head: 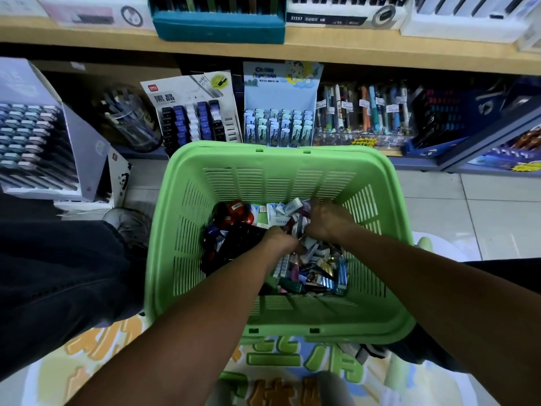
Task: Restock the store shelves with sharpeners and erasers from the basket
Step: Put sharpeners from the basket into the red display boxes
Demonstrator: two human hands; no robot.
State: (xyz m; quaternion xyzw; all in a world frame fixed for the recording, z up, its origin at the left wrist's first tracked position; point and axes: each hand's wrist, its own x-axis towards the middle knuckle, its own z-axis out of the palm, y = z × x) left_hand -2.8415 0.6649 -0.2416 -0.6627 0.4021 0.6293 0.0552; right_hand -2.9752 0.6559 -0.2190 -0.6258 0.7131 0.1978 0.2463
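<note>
Head view: both hands (281,238) (325,222) dig into boxy erasers (295,212) inside slotted green plastic basket (187,177); grip unclear.

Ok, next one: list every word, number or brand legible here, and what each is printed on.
"51357" and "HB": white box on the upper shelf.
"黑晶" and "HB 0.5": white display card.
"Campus", partly cut off: white eraser in the green basket.
Blue display card, pen price tags, floor mat: too blurred.

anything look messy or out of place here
Nothing is spilled or damaged. The small packets lie in a loose jumble in the green basket, where both hands, left and right, dig. The shelf displays stand in neat rows.
</note>
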